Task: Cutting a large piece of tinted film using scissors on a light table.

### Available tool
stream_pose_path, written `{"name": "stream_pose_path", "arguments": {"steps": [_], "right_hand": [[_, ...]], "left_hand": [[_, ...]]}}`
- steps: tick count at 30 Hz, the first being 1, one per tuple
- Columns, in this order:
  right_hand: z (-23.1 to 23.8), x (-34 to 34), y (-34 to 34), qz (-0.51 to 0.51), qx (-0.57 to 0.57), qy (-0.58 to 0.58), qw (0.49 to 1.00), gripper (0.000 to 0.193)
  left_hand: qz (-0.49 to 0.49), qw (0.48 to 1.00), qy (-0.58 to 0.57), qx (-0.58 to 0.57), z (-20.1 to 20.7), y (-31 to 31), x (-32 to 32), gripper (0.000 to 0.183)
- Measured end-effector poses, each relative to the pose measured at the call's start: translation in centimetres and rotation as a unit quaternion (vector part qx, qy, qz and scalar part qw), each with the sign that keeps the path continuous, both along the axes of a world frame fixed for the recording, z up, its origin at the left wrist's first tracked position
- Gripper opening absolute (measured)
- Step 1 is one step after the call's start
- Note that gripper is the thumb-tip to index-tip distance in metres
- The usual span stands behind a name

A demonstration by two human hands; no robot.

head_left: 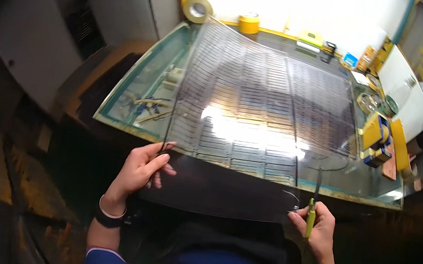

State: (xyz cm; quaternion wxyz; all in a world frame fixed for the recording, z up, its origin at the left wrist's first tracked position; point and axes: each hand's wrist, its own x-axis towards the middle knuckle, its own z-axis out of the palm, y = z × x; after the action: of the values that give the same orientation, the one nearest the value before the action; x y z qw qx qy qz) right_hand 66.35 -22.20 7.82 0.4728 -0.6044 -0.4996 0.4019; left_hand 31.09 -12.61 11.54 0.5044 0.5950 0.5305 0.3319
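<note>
The left hand (144,168) pinches the near left edge of a transparent printed film (255,91), which lies across the glass tabletop (143,83) and extends past its near rim; the right hand (322,226) grasps a slim yellow-green-handled tool (311,218) (its dark tip points far), and a yellow tape roll (249,24) stands at the far side
</note>
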Motion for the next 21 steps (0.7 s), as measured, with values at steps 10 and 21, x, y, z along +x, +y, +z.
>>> {"name": "stream_pose_path", "arguments": {"steps": [10, 21], "right_hand": [[1.9, -1.3, 3.3, 0.027, 0.064, 0.101, 0.992, 0.017], [-0.1, -1.3, 0.4, 0.019, 0.071, 0.232, 0.97, 0.019]], "left_hand": [[0.162, 0.962, -0.184, 0.122, -4.0, -2.2, -1.2, 0.032], [-0.043, 0.95, -0.256, -0.173, -4.8, -2.6, 8.7, 0.021]]}}
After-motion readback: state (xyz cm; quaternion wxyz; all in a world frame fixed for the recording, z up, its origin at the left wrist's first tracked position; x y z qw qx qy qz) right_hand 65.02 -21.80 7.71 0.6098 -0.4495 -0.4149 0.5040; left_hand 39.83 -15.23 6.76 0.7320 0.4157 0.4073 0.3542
